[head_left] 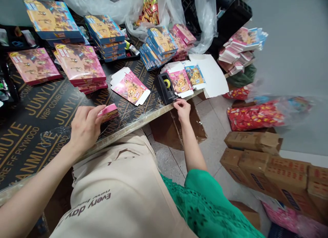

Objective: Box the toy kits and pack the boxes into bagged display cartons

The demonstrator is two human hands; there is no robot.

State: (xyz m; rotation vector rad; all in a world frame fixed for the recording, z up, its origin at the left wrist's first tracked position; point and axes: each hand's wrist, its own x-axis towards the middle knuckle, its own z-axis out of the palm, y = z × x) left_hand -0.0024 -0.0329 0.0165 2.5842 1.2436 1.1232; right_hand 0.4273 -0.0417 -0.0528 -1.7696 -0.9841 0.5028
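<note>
In the head view, my left hand is closed around a small pink box near the table's front edge. Thumb and fingers of my right hand pinch together at the cutting end of a black tape dispenser, which holds a yellow-cored roll. Any tape between those fingers is too small to make out. Flat pink cartons with white flaps lie between my hands. Beside the dispenser rest another pink carton and a blue carton.
Stacks of larger pink boxes and blue boxes stand along the back. White card overhangs the table's right end. Brown cartons and bags of red packets line the floor at right; an open cardboard box stands below the edge.
</note>
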